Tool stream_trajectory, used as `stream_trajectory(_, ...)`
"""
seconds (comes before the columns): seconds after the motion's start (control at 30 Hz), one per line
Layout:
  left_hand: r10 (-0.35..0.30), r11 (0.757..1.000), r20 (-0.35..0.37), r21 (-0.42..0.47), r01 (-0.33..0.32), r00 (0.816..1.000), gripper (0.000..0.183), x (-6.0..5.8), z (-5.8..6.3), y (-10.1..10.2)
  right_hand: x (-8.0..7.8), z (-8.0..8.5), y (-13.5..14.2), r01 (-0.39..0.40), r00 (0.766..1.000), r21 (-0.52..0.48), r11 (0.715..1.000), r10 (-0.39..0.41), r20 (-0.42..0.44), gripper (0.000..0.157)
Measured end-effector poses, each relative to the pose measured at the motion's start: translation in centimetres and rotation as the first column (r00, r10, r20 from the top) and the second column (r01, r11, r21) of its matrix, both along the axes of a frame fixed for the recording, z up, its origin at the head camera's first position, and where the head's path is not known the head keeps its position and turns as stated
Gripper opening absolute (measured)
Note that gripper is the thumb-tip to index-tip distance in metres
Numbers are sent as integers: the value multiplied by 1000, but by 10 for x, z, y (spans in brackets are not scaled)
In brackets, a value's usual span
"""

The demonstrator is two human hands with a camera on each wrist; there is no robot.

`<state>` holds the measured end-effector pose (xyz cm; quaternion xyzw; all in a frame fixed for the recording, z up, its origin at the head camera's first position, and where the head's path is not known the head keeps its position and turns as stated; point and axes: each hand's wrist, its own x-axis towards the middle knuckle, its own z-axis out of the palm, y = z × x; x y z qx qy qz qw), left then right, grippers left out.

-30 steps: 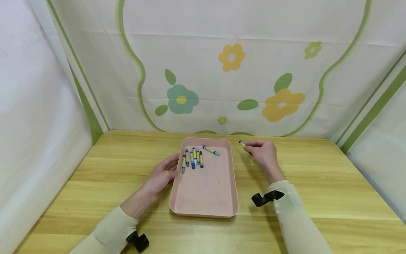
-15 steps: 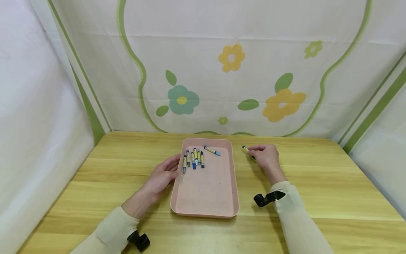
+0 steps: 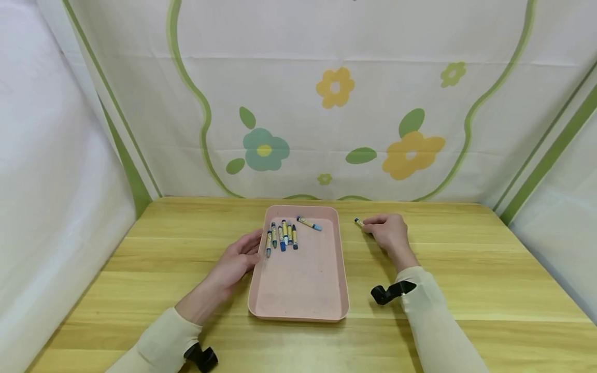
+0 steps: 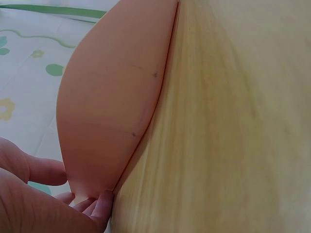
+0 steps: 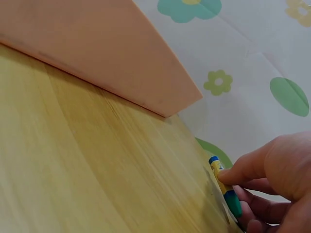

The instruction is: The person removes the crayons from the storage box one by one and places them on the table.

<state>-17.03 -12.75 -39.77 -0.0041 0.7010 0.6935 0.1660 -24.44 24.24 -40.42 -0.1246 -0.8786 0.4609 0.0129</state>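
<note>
A shallow pink tray (image 3: pixel 303 290) sits on the wooden table. Several oil pastels (image 3: pixel 284 235) in yellow wrappers with blue ends lie in a group near its upper left, and another pastel (image 3: pixel 309 223) slants apart at the tray's far end. My left hand (image 3: pixel 235 263) rests against the tray's left wall; the left wrist view has its fingers (image 4: pixel 102 208) touching the outside. To the right of the tray, my right hand (image 3: pixel 389 233) pinches a green-tipped oil pastel (image 5: pixel 221 175) between thumb and fingers, close to the tabletop. Those fingers partly hide it.
The wooden table (image 3: pixel 163 259) extends to both sides of the tray. A white flowered cloth (image 3: pixel 298 103) hangs along its back edge, with white cloth at left and right. A black wrist camera (image 3: pixel 392 291) is strapped to each sleeve.
My right hand has come down slightly toward the tabletop with the pastel, which is now more hidden by the fingers. The left hand and tray have stayed in place; the head view shifted slightly.
</note>
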Motion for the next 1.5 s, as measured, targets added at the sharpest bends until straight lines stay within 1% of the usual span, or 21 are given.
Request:
stream_trajectory(0.27, 6, 1000, 4, -3, -6, 1000, 67, 1, -2, 0, 0, -3, 0, 0, 1000, 13, 1000, 0, 0, 22)
stream_trajectory(0.77, 0, 1000, 0, 2, 0, 1000, 68, -1, -1, 0, 2, 2, 3, 5, 999, -62, 998, -3, 32, 29)
stream_trajectory(1.03, -2, 1000, 0, 2, 2, 1000, 68, 0, -1, -1, 4, 7, 3, 33, 999, -106, 994, -33, 5, 34)
stream_trajectory(1.2, -6, 1000, 0, 3, 6, 1000, 68, 0, -1, 0, 5, 13, 3, 43, 999, -136, 990, -43, 6, 37)
stream_trajectory(1.3, -4, 1000, 0, 7, 4, 1000, 68, -1, 0, 1, 5, 18, 0, 37, 999, -160, 986, -39, -10, 39)
stream_trajectory(1.5, -3, 1000, 2, 6, 3, 1000, 68, 0, 1, -1, 6, 27, -8, -8, 997, -180, 984, -5, -73, 42)
